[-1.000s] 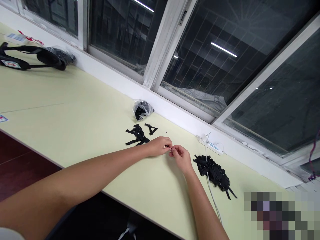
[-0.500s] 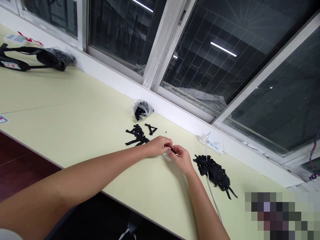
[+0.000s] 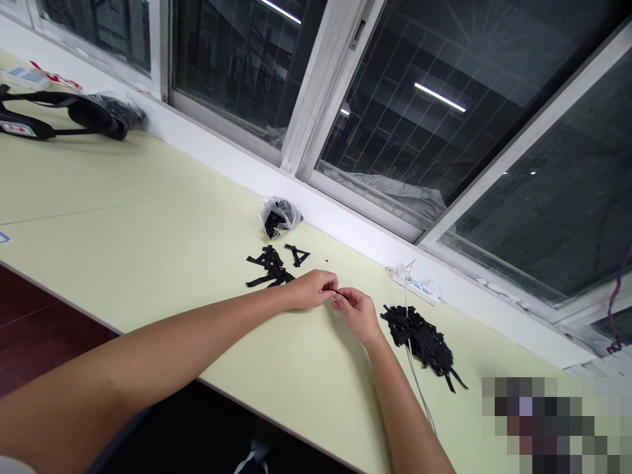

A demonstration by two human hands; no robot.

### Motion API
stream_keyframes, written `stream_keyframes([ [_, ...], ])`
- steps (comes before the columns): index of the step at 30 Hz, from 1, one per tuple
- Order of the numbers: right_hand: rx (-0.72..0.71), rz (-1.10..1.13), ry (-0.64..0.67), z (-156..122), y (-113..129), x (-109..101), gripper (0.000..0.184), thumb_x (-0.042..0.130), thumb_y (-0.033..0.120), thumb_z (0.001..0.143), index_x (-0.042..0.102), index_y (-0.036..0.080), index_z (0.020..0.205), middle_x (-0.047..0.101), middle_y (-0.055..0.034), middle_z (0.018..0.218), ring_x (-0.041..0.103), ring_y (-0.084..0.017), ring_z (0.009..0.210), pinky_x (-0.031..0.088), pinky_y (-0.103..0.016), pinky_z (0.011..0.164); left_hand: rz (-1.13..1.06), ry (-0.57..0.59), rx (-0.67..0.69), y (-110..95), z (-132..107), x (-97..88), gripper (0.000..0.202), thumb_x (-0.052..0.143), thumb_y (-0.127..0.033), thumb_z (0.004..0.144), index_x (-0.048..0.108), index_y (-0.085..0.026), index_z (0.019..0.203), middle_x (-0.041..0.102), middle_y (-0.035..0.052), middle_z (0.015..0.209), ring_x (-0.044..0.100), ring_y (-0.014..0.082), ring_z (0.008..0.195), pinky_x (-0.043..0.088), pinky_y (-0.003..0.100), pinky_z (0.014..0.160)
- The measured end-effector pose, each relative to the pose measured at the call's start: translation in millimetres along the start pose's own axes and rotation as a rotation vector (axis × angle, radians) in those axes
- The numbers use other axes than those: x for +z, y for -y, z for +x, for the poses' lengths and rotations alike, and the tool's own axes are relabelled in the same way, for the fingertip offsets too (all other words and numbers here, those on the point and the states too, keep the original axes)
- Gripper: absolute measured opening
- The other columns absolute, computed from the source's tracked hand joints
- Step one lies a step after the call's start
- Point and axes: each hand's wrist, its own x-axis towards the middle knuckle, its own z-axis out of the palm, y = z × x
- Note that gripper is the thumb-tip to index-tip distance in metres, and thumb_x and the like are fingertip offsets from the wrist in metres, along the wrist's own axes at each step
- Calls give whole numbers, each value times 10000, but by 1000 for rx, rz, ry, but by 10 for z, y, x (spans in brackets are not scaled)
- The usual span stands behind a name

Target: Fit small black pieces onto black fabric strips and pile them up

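Note:
Between my two hands a small black strap is pinched, mostly covered by the fingers. My left hand grips its left end, and my right hand closes on the other end. Both hands are just above the pale yellow table. Beyond my left wrist lies a loose group of black straps, with a folded strap beside it. A larger heap of black straps lies right of my right hand.
A clear plastic bag with black pieces stands near the wall. A white power strip sits at the table's back edge; its cable runs across the heap. Black strapped gear lies far left. Windows line the back.
The fingers of my right hand have shifted slightly on the black strap, and less of the strap shows between my hands. The piles stay as they were.

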Motion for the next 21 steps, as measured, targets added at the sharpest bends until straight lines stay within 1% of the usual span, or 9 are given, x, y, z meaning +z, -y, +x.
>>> stream_keyframes([
  [8, 61, 136, 5, 7, -4, 18, 424, 789, 485, 710, 721, 148, 958, 733, -62, 834, 691, -187, 752, 576, -370, 818, -9, 28, 43, -30, -18, -5, 27, 516, -194, 842, 516, -171, 829, 566, 12, 818, 492, 144, 740, 363, 254, 651],
  [13, 96, 211, -7, -3, 23, 21, 418, 817, 467, 676, 720, 148, 928, 725, -49, 801, 678, -172, 722, 578, -374, 819, -9, 2, 61, -35, -10, 0, 22, 507, -177, 838, 512, -171, 817, 559, 10, 808, 489, 142, 735, 364, 258, 651],
  [16, 92, 210, -14, 4, 36, 10, 412, 805, 474, 690, 714, 152, 930, 722, -51, 822, 673, -166, 720, 578, -372, 815, -31, -27, 48, -31, 1, 10, 19, 517, -181, 838, 529, -172, 826, 566, 4, 796, 493, 137, 719, 369, 255, 639],
  [19, 87, 188, -51, 18, 41, -3, 407, 782, 496, 706, 697, 159, 917, 701, -39, 798, 662, -163, 710, 589, -361, 771, -92, -46, 18, -20, 12, 48, 40, 514, -195, 853, 550, -177, 853, 586, -2, 794, 511, 132, 703, 390, 251, 631],
  [21, 92, 150, -78, 30, 26, -23, 403, 764, 512, 711, 679, 164, 897, 691, -39, 807, 652, -162, 694, 593, -343, 704, -112, -72, 12, 4, 25, 76, 61, 508, -197, 861, 564, -181, 876, 613, 6, 830, 544, 139, 737, 420, 256, 659],
])
